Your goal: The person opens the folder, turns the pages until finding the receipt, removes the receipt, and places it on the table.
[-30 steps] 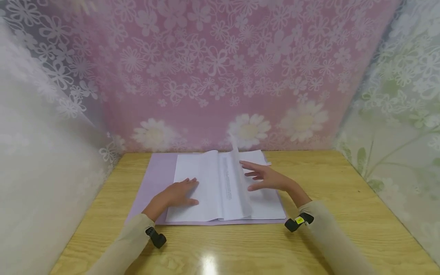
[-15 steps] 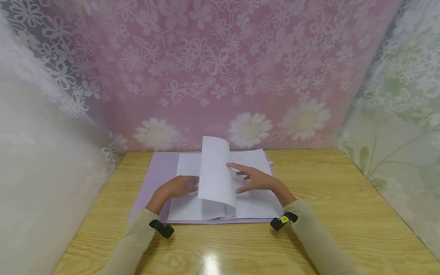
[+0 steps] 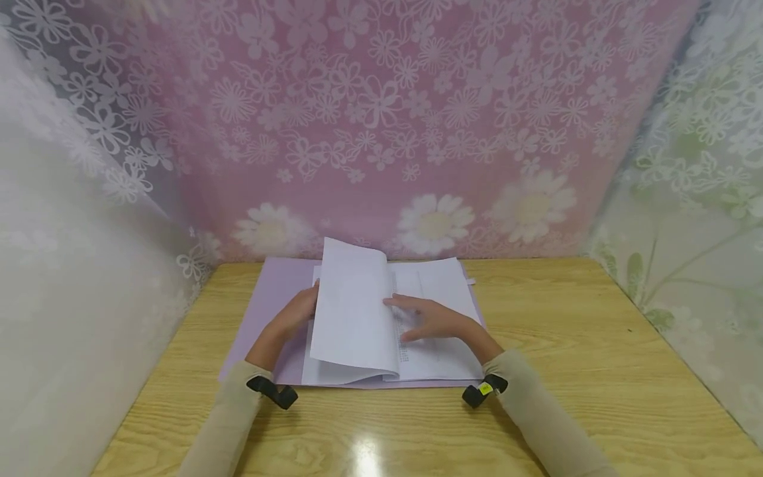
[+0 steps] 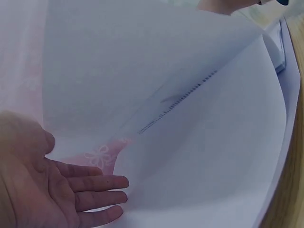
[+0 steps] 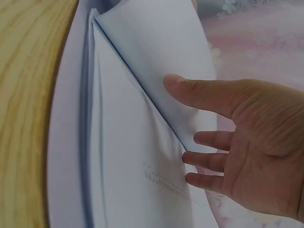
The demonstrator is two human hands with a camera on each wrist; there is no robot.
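An open lilac folder [image 3: 279, 278] with white paper sheets lies on the wooden table. One white sheet [image 3: 352, 311] stands raised and curves over toward the left. At its left edge is my left hand [image 3: 292, 317], fingertips partly hidden behind the sheet in the head view. The left wrist view shows that hand [image 4: 52, 194] palm up with its fingers extended beside the sheet [image 4: 118, 66]. My right hand [image 3: 444, 320] hovers with spread fingers over the right-hand pages [image 3: 438, 281], near the fold. In the right wrist view, the hand [image 5: 259, 142] has its thumb close to the lifted sheet [image 5: 147, 42].
The wooden table [image 3: 566, 318] extends around the folder on both sides and in front. A pink floral curtain [image 3: 369, 119] hangs behind it, with pale panels at left and right. A small tab [image 3: 471, 281] sticks out at the folder's right edge.
The sheet has swung from upright near the fold over to the left. My right hand has followed leftward. The left hand has come off the left page to the sheet's outer edge.
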